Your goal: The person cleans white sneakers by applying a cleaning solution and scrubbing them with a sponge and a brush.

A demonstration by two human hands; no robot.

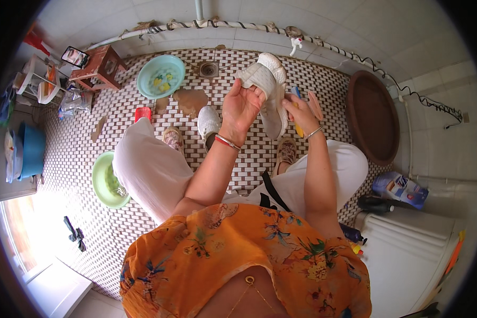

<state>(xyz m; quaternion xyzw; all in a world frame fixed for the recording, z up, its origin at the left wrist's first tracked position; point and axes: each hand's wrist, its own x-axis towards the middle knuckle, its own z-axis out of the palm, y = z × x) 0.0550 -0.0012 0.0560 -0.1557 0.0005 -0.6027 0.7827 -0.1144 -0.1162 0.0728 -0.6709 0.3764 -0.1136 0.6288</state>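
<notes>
A white shoe with a pale textured upper is raised over the tiled floor, in front of my knees. My left hand holds it with the palm up, the fingers curled at its opening. At the shoe's right edge, my right hand grips a slim yellow and blue tool, perhaps a brush; its working end is hidden. Just right of this hand is a flat pink object I cannot identify. The other white shoe stands on the floor left of my left forearm.
A light-blue basin of water sits near a floor drain. A green basin is beside my left knee, with a red dustpan-like object ahead. A brown tub leans right; a wooden stool bears a phone.
</notes>
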